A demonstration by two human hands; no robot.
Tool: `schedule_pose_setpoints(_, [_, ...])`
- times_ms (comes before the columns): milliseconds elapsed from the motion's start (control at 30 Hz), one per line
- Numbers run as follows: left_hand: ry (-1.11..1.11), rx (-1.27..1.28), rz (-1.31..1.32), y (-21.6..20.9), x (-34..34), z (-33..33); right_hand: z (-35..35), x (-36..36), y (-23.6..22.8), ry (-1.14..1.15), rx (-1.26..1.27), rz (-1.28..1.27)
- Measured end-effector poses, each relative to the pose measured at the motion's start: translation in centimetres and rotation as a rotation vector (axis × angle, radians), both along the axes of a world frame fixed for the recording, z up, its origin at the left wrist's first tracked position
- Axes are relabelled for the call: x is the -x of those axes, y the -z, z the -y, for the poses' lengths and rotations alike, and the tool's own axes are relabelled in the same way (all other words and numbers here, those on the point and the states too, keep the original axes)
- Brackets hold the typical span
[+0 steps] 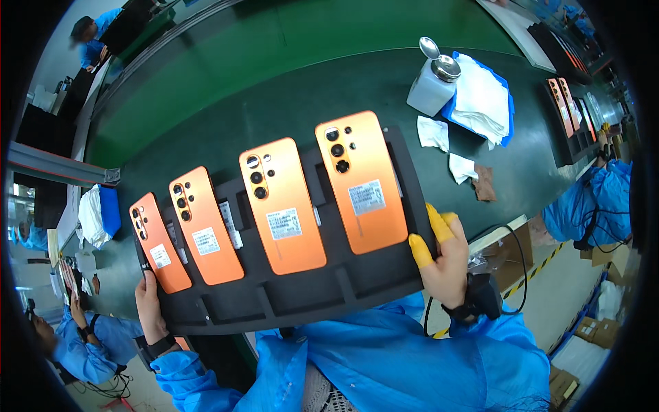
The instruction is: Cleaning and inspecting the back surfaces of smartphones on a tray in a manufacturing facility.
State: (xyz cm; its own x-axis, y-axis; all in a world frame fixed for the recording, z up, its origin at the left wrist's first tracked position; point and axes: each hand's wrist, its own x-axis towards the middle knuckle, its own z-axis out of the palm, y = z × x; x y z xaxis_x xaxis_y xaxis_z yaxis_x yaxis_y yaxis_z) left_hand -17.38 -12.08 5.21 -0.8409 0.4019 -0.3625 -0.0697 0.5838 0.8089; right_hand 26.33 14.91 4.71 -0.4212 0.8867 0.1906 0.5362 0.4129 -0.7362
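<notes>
Both my hands hold a black foam tray [302,317] by its short ends, in front of my body and slightly tilted. My left hand [149,302] is closed on the left edge, its thumb on top. On the right edge is my right hand [445,264], with yellow finger cots on some of its fingers. Several orange phones lie in a row in the tray, backs up, each with a white label: a far-left phone [162,257], a second phone [214,240], a third phone [292,247] and a far-right phone [371,226]. Empty slots run along the near side.
Beyond the tray on the green table [274,96] stand a white pump bottle [432,89] with its lid up and a blue bin [509,117] of white cloths. A white wipe [432,132] and a brown cloth [484,184] lie nearby. Co-workers sit at both sides.
</notes>
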Motion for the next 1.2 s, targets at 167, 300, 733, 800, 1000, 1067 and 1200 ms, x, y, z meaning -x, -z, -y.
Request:
schedule_pose_setpoints(167, [-0.147,-0.147,-0.011,-0.2,-1.7,-0.7,0.8,-0.7,1.0,0.012,0.011,-0.056])
schedule_pose_setpoints(300, [-0.158,-0.201,0.008,0.0,-2.0,-0.8,0.9,-0.9,1.4,0.007,0.0,-0.094])
schedule_pose_setpoints(733, [-0.162,-0.294,0.045,0.0,-2.3,-0.1,1.0,-1.5,1.9,-0.009,-0.031,-0.143])
schedule_pose_setpoints(800, [-0.165,-0.29,0.042,0.0,-2.2,0.0,0.9,-1.4,1.8,-0.018,-0.038,-0.139])
schedule_pose_setpoints(1000, [-0.176,-0.286,0.046,-0.4,-2.0,0.0,0.7,-0.6,1.3,-0.024,0.011,-0.115])
schedule_pose_setpoints(1067, [-0.157,-0.277,0.029,-0.4,-2.1,0.2,0.7,-0.6,1.5,-0.028,0.009,-0.112])
schedule_pose_setpoints(1200, [-0.146,-0.247,0.029,0.0,-1.9,-0.2,0.8,-1.0,1.4,-0.009,0.066,-0.111])
